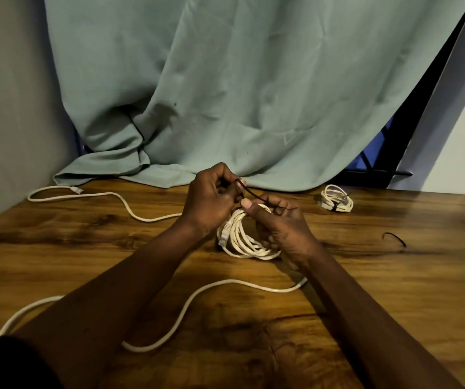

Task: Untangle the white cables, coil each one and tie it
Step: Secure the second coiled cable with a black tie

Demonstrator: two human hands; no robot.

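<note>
Coil (pixel 242 244) top perhaps behind fingers (pixel 263 234)

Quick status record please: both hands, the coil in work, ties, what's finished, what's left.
left hand: pinches black tie's end above held coil
right hand: curled round held coil, thumb on top
held coil: white Ethernet cable, not yet tied
tied coil: back right on table
spare tie: on table, right
loose cable: uncoiled across table

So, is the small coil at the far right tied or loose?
Tied. A dark tie crosses the loops of the small coiled white cable, bunching them, on the wooden table.
</note>
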